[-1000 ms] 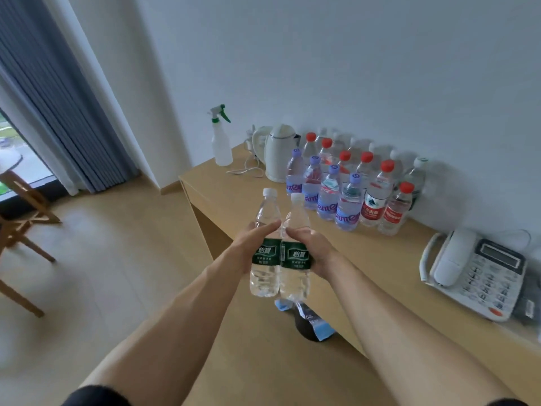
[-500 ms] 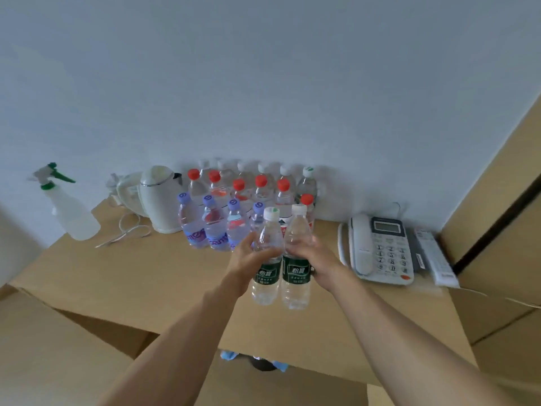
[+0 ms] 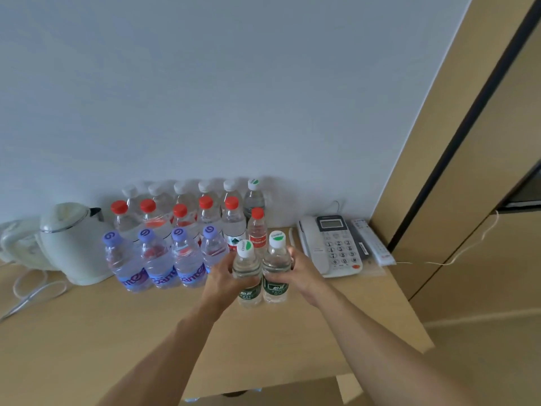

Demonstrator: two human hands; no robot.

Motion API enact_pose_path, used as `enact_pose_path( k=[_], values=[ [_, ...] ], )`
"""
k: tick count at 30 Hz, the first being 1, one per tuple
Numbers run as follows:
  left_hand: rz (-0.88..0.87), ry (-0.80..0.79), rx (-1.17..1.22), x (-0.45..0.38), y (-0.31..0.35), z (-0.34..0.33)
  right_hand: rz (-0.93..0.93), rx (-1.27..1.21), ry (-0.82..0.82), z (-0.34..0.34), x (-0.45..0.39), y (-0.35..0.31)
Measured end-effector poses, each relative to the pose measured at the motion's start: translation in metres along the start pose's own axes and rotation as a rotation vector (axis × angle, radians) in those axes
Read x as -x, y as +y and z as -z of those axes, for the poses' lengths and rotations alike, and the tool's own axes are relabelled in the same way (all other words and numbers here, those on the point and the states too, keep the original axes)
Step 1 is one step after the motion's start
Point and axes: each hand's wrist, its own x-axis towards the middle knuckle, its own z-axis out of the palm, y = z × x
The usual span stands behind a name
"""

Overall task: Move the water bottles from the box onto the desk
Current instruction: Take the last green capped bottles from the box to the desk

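Note:
Two clear water bottles with green labels and white caps stand upright side by side over the wooden desk (image 3: pixel 123 323). My left hand (image 3: pixel 222 276) grips the left bottle (image 3: pixel 247 273). My right hand (image 3: pixel 301 273) grips the right bottle (image 3: pixel 275 271). Whether their bases touch the desk I cannot tell. Just behind them stand several bottles in rows: purple-capped ones (image 3: pixel 158 265) in front, red-capped ones (image 3: pixel 234 224) behind, white-capped ones (image 3: pixel 181 194) at the wall. The box is out of view.
A pale electric kettle (image 3: pixel 73 244) with its cord (image 3: pixel 32 291) stands at the left. A white desk telephone (image 3: pixel 330 244) and a remote control (image 3: pixel 371 241) lie to the right, beside a wooden cabinet (image 3: pixel 468 177). The desk's front edge runs near the bottom.
Both hands have carried the two green-label bottles forward over the desk and lowered them in front of the bottle rows. The view has turned from the floor to the desk and wall.

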Motion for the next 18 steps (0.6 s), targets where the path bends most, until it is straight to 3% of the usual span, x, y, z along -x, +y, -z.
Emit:
enact_pose_path(
  k=[11, 18],
  values=[
    [0.032, -0.040, -0.139, 0.000, 0.007, 0.001, -0.026, 0.194, 0.012, -0.001, 0.012, -0.002],
    [-0.044, 0.001, -0.405, 0.003, 0.022, 0.006, 0.051, 0.338, 0.030, 0.002, 0.018, -0.013]
  ],
)
